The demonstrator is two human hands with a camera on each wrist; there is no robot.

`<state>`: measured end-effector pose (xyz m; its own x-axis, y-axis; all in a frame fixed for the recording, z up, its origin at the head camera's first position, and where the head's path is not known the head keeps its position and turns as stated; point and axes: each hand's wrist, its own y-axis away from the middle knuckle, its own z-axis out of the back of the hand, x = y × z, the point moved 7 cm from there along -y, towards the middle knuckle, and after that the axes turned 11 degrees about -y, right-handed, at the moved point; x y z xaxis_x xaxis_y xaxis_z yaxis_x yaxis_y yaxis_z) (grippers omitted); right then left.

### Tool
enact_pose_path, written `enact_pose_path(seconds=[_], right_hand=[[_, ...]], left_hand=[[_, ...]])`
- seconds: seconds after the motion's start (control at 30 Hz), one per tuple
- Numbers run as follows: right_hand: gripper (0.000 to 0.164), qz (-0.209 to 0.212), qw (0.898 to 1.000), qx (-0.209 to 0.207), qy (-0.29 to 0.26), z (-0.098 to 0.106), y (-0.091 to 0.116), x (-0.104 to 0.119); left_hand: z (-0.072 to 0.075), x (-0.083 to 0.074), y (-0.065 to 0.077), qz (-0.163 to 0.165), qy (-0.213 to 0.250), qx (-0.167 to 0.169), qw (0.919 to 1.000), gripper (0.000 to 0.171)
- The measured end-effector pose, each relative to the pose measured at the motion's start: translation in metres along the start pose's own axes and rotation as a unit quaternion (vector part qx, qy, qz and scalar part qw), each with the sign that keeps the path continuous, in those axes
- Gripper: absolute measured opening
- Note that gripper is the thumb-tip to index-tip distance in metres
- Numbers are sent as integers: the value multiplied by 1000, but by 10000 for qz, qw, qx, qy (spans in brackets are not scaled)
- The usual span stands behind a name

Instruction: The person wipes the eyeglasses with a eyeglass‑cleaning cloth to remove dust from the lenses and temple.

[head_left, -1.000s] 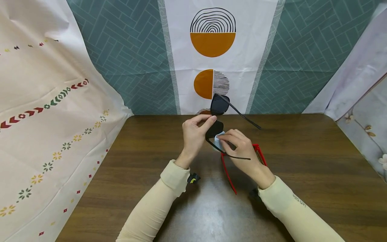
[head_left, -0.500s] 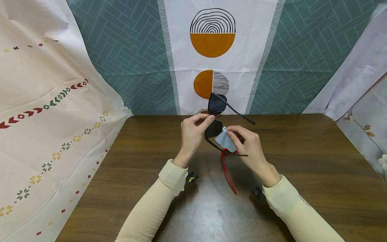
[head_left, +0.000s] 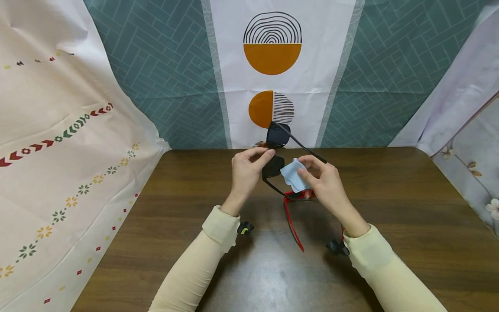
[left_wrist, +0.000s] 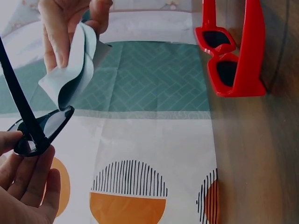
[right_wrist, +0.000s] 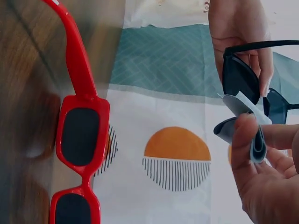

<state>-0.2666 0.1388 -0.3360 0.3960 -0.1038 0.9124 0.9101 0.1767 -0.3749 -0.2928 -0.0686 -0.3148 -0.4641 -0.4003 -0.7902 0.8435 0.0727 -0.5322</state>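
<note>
My left hand [head_left: 246, 171] pinches black sunglasses [head_left: 277, 135] at the bridge, holding them up over the table with both temples spread open toward the right. In my right hand [head_left: 325, 180] a folded light-blue cleaning cloth [head_left: 295, 174] is pinched between thumb and fingers, close beside the lower dark lens. The left wrist view shows the cloth [left_wrist: 70, 77] folded over, its lower edge by the rim of the sunglasses [left_wrist: 53, 123]. Red-framed sunglasses [head_left: 291, 221] stand on the table below, partly hidden behind the right hand in the head view.
The brown wooden table [head_left: 187, 208] runs back to a wall hanging [head_left: 175, 78] with teal panels and orange half-circles. A cream patterned cloth [head_left: 78, 173] drapes along the left side, and pale floral fabric [head_left: 468, 130] hangs at the right.
My right hand has drawn away from the lower lens to the right, and more of the cloth shows. The left hand and black sunglasses have shifted slightly left.
</note>
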Motion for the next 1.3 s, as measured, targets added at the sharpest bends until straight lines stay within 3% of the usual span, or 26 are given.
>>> enact_pose_path(seconds=[0.3, 0.5, 0.73, 1.3], right_hand=[[25, 171, 9986, -17, 491, 2, -2, 1], [24, 349, 9969, 58, 702, 4, -1, 3], [25, 424, 9917, 181, 1198, 14, -3, 5], [25, 525, 9876, 281, 1456, 25, -8, 5]], left_hand=[[4, 7, -4, 153, -406, 253, 9987, 22], [10, 10, -6, -16, -577, 473, 9972, 20], [17, 18, -8, -71, -694, 949, 9930, 18], [24, 47, -6, -176, -1946, 2026, 9596, 18]])
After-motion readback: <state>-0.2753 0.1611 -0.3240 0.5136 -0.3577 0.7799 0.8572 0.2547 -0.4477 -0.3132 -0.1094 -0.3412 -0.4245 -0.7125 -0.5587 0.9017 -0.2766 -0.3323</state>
